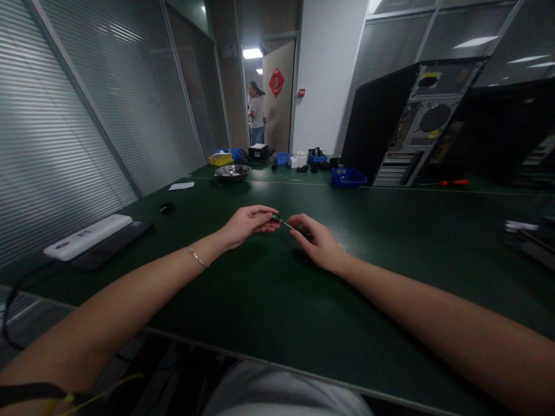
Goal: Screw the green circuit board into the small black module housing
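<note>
Over the middle of the dark green table point(243, 300), my left hand point(249, 224) is closed on a small dark part with a bit of green point(276, 218), pinched between thumb and fingers. From the right, my right hand point(318, 240) grips a screwdriver point(287, 224). Its thin metal shaft points left and its tip meets or nearly meets the small part. Most of the screwdriver's handle is hidden inside my fingers. Both forearms reach in from the lower corners, and a silver bracelet point(197, 257) circles the left wrist.
A white device point(89, 236) and a black slab point(113, 245) lie at the left, near a dark small object point(167, 207). A metal bowl point(233, 172), a yellow bin point(221, 159) and a blue bin point(348, 179) stand behind. A computer case point(384, 121) rises at right; a person point(256, 112) stands beyond the doorway.
</note>
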